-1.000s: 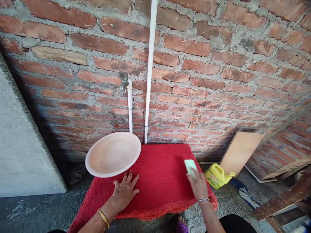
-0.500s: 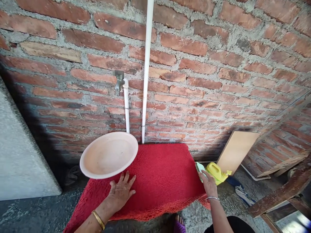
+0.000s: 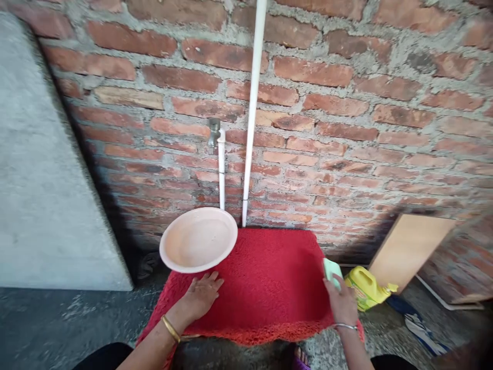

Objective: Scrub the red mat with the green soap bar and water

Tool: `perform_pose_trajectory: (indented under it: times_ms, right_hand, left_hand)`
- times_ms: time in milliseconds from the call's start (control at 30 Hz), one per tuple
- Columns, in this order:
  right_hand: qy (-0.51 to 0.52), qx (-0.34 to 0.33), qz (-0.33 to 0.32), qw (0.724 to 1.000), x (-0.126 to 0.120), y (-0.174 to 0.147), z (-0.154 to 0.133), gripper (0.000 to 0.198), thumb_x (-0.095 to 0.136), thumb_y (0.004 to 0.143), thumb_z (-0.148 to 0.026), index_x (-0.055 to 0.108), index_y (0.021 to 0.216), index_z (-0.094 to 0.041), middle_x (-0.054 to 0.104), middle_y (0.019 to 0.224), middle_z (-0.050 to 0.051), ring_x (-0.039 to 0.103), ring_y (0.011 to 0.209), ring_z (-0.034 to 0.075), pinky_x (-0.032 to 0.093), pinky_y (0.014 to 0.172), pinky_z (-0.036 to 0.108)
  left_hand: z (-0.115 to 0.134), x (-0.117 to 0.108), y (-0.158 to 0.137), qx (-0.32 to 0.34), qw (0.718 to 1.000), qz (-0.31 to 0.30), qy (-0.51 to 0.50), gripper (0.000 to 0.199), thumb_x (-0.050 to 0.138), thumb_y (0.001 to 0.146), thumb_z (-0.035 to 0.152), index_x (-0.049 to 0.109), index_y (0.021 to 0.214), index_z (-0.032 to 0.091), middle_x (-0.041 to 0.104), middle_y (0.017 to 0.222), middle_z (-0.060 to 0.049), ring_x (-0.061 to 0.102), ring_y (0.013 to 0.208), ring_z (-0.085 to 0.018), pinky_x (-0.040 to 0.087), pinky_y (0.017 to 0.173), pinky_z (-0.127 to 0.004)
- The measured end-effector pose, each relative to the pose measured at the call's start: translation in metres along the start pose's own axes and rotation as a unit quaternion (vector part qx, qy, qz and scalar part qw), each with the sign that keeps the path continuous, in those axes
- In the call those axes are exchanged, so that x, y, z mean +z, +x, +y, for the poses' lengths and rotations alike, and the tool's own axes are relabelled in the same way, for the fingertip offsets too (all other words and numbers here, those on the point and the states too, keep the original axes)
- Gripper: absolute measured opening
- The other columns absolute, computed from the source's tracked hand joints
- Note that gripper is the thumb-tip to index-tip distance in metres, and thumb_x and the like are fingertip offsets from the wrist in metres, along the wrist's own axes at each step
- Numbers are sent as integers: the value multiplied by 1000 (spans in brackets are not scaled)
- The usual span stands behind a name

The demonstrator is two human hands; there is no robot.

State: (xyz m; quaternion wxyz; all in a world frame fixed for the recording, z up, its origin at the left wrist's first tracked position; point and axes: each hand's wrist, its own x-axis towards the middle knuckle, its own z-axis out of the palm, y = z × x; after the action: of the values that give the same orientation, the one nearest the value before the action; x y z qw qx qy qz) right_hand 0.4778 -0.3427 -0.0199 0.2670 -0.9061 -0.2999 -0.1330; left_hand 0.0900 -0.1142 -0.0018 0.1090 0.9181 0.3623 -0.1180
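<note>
A red shaggy mat (image 3: 273,277) lies over a low surface against the wall. My left hand (image 3: 200,298) rests palm down on its left part, fingers stretched out, just below a pale pink basin (image 3: 200,241). That basin sits tilted in view on the mat's back left corner, with what looks like a little water in it. At the mat's right edge, my right hand (image 3: 342,303) is closed around a light green scrubbing brush (image 3: 332,272). The brush's bristle side is turned down and hidden.
A yellow jug (image 3: 365,288) stands on the floor right of the mat, before a leaning board (image 3: 412,249). Sandals (image 3: 419,329) lie farther right. A tap (image 3: 214,132) and white pipes (image 3: 252,108) run along the brick wall. A grey slab (image 3: 50,169) stands left.
My view has swung left, so things appear shifted right. The fingers of my left hand are less spread. The scrubbing brush stays in my right hand at the mat's right edge.
</note>
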Motion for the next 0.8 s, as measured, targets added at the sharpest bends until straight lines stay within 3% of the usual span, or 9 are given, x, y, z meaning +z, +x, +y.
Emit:
perform_pose_trajectory:
  times_ms: [100,167,233,300,400,500,600,700,800]
  right_hand:
    - [100,-65,-115,986,24,-57,-83,40,56,84,-47,76,113,-29,71,103,9,68,90,25,58,82,38]
    - [137,-158,-220,953,38,-108,-147,41,61,82,-40,74,120,-31,69,111,8,66,101,27,55,92,39]
    - [118,-232,-264,929,48,-154,-201,46,69,79,-40,71,125,-34,66,120,8,63,110,30,50,102,47]
    - [92,-273,-287,914,56,-181,-229,51,73,80,-42,67,130,-36,65,126,8,61,115,32,46,107,53]
    - [49,-270,-282,919,58,-176,-204,53,71,82,-42,65,134,-37,64,132,9,60,120,33,42,110,56]
    - [9,-194,-222,956,45,-128,-122,47,63,86,-43,67,131,-33,67,126,11,65,111,32,49,102,52]
    - [-11,-57,-136,989,23,-85,-53,54,46,91,-60,70,124,-25,69,102,13,69,88,30,57,81,46]
    - [2,-30,-83,996,13,-92,-52,61,41,92,-68,69,124,-24,67,100,12,69,86,30,58,79,45]
    - [48,-138,-130,981,26,-141,-96,45,57,90,-56,68,126,-32,68,117,9,68,102,28,57,92,41]
  left_hand:
    - [-18,-5,-7,47,997,37,-40,47,39,98,18,62,138,22,61,145,-12,54,137,-27,43,116,-46]
    - [-24,-10,-9,81,992,63,-67,41,36,100,22,70,123,21,71,128,-10,65,122,-25,49,109,-41]
    - [-28,-14,-8,81,990,82,-80,40,33,101,26,72,110,19,75,112,-10,70,107,-24,54,100,-40]
    - [-31,-14,-6,64,990,95,-78,39,34,101,27,71,106,17,76,106,-11,71,103,-24,55,96,-39]
    - [-37,-9,-5,54,990,112,-71,33,40,100,24,70,113,18,75,115,-11,70,110,-24,54,99,-38]
    - [-43,-3,-7,54,990,113,-69,33,44,99,22,70,120,19,74,121,-10,70,113,-23,54,102,-37]
    - [-44,-2,-9,44,991,110,-58,36,45,98,20,68,126,18,73,126,-11,68,118,-24,53,105,-39]
    - [-40,-7,-9,38,993,106,-44,39,47,97,17,66,131,17,71,128,-14,67,120,-27,53,105,-44]
    - [-34,-14,-8,37,995,88,-42,39,47,97,17,66,131,16,71,128,-14,66,121,-28,52,105,-45]
